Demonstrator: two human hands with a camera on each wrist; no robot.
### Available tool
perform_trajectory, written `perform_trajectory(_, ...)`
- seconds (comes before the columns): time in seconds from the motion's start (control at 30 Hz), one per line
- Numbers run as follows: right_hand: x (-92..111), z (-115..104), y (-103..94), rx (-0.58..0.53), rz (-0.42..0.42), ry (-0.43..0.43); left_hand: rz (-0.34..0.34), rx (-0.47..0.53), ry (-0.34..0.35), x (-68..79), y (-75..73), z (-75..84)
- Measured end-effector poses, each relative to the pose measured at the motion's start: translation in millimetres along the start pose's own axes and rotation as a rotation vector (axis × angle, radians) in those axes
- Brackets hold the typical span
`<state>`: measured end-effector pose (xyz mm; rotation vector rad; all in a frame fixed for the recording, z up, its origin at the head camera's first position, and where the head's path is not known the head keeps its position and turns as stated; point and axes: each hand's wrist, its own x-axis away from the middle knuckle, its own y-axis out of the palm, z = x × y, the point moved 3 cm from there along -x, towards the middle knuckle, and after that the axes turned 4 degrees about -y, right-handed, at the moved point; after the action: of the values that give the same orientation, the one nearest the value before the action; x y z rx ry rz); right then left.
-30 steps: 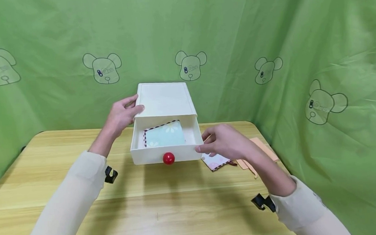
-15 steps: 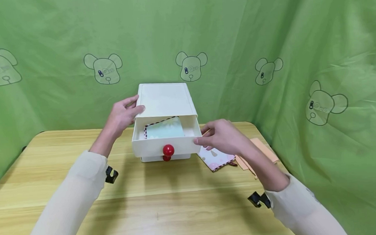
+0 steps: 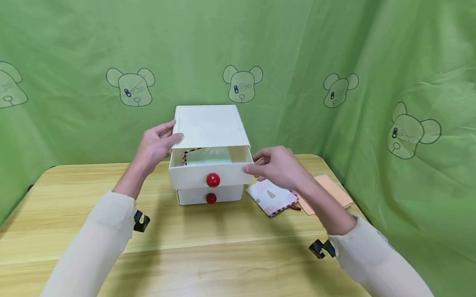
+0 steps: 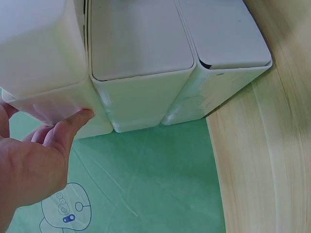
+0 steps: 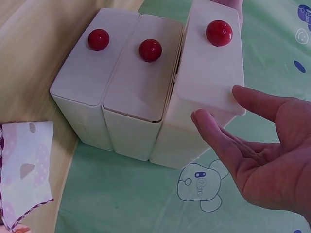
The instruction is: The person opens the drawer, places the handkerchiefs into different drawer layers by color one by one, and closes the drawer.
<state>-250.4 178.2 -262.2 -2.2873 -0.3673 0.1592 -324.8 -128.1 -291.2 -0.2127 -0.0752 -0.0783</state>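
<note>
A white cabinet of three stacked drawers (image 3: 209,125) stands on the table, each drawer bearing a red knob, as the right wrist view shows. The top drawer (image 3: 190,176) is partly out, and a folded pale-blue cloth (image 3: 211,155) with a dark checked edge lies inside. My left hand (image 3: 156,142) holds the cabinet's upper left edge, thumb on top and fingers along the side. My right hand (image 3: 277,164) touches the right corner of the drawer front with thumb and fingertips; its fingers look extended in the right wrist view. The lower drawers (image 5: 133,73) are pushed in.
Right of the cabinet lie a folded white patterned cloth (image 3: 271,196) and a folded orange cloth (image 3: 332,190). A green curtain (image 3: 288,36) with bear outlines closes off the back and sides of the wooden table (image 3: 212,268).
The top drawer has slid inward, away from me, under my right hand, showing less of the blue cloth and more of the drawer below. My left hand has stayed in place.
</note>
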Motion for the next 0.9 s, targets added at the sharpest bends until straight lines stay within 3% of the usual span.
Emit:
perform_trajectory(0.5,-16,6,-1.7,0.022,0.117,0.021,0.002,0.02,0.004,-0.6,-0.2,1.3)
perform_trajectory(0.9,-21,11,-0.8,-0.041,0.086,-0.003,0.001,0.014,0.006,-0.9,0.0,0.3)
